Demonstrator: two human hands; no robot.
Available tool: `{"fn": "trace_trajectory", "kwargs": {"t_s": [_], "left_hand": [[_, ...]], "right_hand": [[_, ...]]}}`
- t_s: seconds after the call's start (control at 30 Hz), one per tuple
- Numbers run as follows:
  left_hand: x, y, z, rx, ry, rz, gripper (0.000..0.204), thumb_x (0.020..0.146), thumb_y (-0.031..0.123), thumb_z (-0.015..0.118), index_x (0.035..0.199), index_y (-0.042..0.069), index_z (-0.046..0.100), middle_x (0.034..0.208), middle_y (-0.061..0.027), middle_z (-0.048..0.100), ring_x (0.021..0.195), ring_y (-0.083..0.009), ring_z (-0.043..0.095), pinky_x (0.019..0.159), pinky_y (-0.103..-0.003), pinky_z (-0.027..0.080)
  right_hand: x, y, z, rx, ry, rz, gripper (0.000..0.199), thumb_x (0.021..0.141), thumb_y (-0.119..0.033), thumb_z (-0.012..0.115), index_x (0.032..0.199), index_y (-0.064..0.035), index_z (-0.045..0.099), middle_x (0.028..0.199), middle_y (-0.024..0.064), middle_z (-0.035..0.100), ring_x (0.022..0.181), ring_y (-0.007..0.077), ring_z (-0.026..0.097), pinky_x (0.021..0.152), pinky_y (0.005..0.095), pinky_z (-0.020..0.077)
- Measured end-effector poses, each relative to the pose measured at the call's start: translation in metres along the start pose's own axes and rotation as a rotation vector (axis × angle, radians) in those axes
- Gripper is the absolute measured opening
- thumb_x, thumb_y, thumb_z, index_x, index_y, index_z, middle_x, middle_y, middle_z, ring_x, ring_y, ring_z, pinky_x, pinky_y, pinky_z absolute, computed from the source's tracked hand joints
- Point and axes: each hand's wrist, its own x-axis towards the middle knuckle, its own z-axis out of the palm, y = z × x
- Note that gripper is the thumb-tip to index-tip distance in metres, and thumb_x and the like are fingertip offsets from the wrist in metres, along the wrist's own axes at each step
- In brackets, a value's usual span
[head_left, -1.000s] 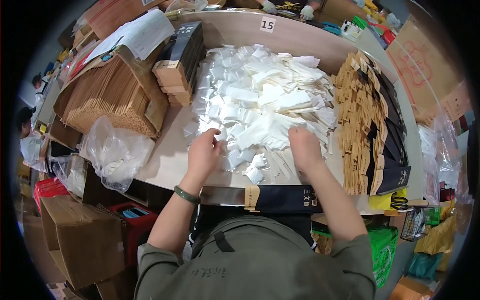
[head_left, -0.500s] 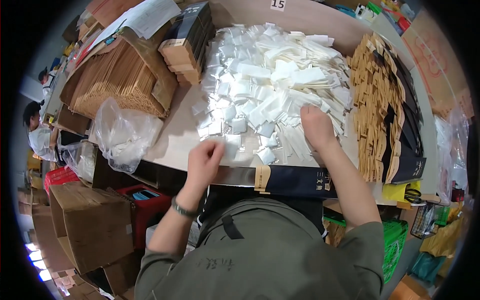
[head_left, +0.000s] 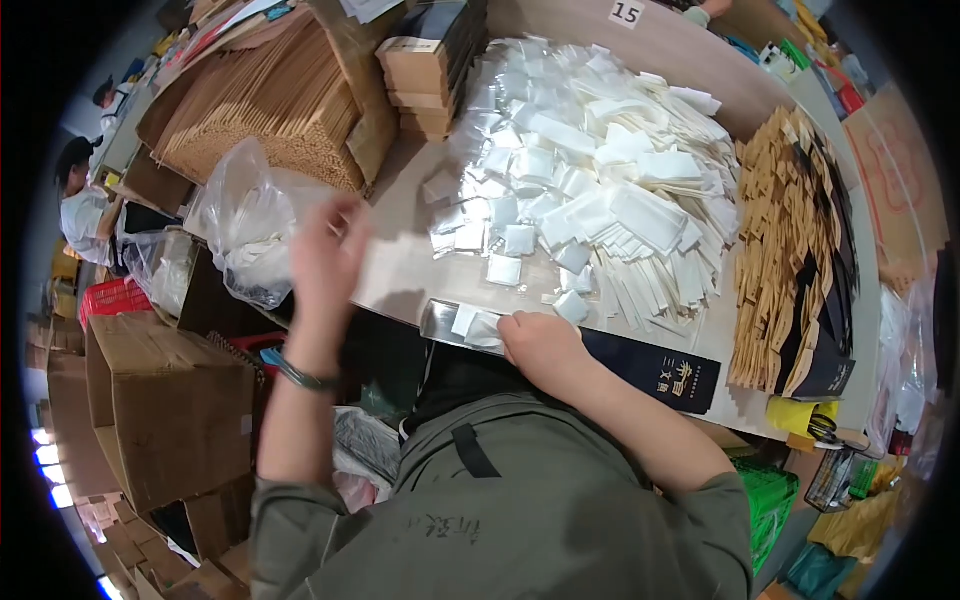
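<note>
My right hand point(head_left: 547, 352) is closed at the table's front edge, its fingertips on a white packet point(head_left: 486, 329). Beneath it lies a long flat dark blue pouch point(head_left: 652, 374) whose left end is silvery. A small white square packet point(head_left: 463, 320) rests on that silvery end, left of the fingers. My left hand point(head_left: 330, 250) is raised beside a clear plastic bag point(head_left: 243, 225), smeared by motion; how its fingers stand does not show. Ahead of both hands spreads a heap of white packets point(head_left: 650, 215), with small clear-wrapped squares point(head_left: 504, 270) along its near left side.
A carton of stacked brown cardboard sheets point(head_left: 270, 110) stands at the back left, by bundled dark boxes point(head_left: 425, 70). Rows of brown and dark pouches point(head_left: 785, 260) line the right side. Scissors point(head_left: 822, 428) hang at the right front corner. An open carton point(head_left: 175, 410) is at lower left.
My right hand has come from the white heap back to the pouch at the front edge. My left hand has swung left, away from the small squares, toward the clear bag. The view has shifted.
</note>
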Motion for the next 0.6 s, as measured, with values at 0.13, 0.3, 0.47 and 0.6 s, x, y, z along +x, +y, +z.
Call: {"fn": "trace_trajectory", "kwargs": {"t_s": [0.13,0.3,0.47,0.6], "left_hand": [[0.133,-0.005,-0.062,0.393,0.116,0.175,0.023,0.087,0.024,0.068,0.095,0.002,0.070,0.088,-0.0174,0.069,0.082,-0.0338,0.067,0.071,-0.041,0.052],[0.193,-0.059,-0.042,0.621,-0.260,0.246,0.022,0.089,0.021,0.065,0.098,0.002,0.070,0.085,-0.0178,0.069,0.080,-0.0316,0.068,0.070,-0.040,0.052],[0.185,-0.025,-0.039,0.633,-0.420,0.065,0.020,0.089,0.014,0.058,0.101,0.001,0.069,0.086,-0.0237,0.068,0.086,-0.0390,0.066,0.075,-0.044,0.050],[0.180,-0.052,-0.064,0.592,-0.077,0.276,0.026,0.090,0.007,0.051,0.112,-0.003,0.062,0.090,-0.0234,0.067,0.082,-0.0380,0.066,0.071,-0.045,0.050]], "right_hand": [[-0.002,-0.013,-0.030,-0.058,-0.042,0.002,0.012,0.083,-0.014,0.063,0.082,-0.0043,0.056,0.081,0.0145,0.060,0.081,0.0362,0.063,0.068,0.0456,0.0517],[0.009,-0.010,-0.017,0.027,-0.119,0.084,0.017,0.089,-0.021,0.062,0.095,-0.0060,0.055,0.088,0.0147,0.060,0.081,0.0379,0.063,0.069,0.0463,0.0514],[-0.006,-0.019,-0.026,-0.029,0.031,-0.007,0.018,0.086,-0.018,0.065,0.098,-0.0068,0.056,0.087,0.0117,0.059,0.083,0.0330,0.064,0.069,0.0449,0.0518],[-0.035,-0.010,-0.039,0.071,0.271,-0.053,0.020,0.081,-0.015,0.072,0.096,-0.0065,0.061,0.093,0.0099,0.062,0.085,0.0294,0.062,0.071,0.0405,0.0522]]}}
